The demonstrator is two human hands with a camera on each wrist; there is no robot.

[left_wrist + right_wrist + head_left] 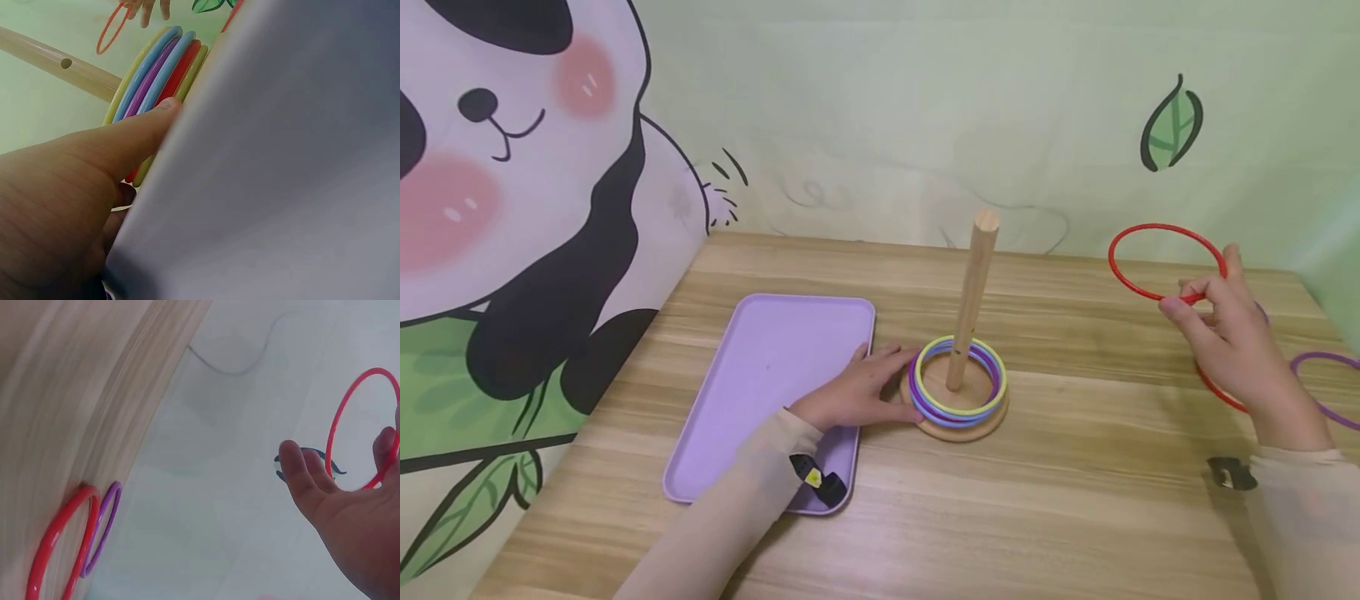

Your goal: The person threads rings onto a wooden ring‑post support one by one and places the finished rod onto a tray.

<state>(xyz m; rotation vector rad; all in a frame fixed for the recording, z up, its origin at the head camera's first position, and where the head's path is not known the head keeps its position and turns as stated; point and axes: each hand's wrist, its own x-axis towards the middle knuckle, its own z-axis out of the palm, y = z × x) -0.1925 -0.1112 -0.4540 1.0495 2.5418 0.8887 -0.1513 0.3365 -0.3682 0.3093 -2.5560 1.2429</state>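
A wooden peg [973, 300] stands upright on a round wooden base [958, 433], circled at its foot by a stack of thin coloured rings [150, 81] in yellow, blue, purple, red and olive. My left hand [865, 387] touches the left side of the stack, thumb in front and fingers farther back. The left wrist view shows that thumb [147, 122] against the lower rings; its other fingers are mostly hidden. Off to the right, my right hand [1240, 342] pinches a red ring [1165, 226] between thumb and fingers, raised above the table and apart from the peg.
A light purple tray [767, 383] lies left of the peg, beneath my left forearm. Under my right hand another red ring [1221, 394] lies on the table, partly hidden. A purple ring [1322, 356] sits at the right edge. A panda-painted wall [850, 108] borders the table.
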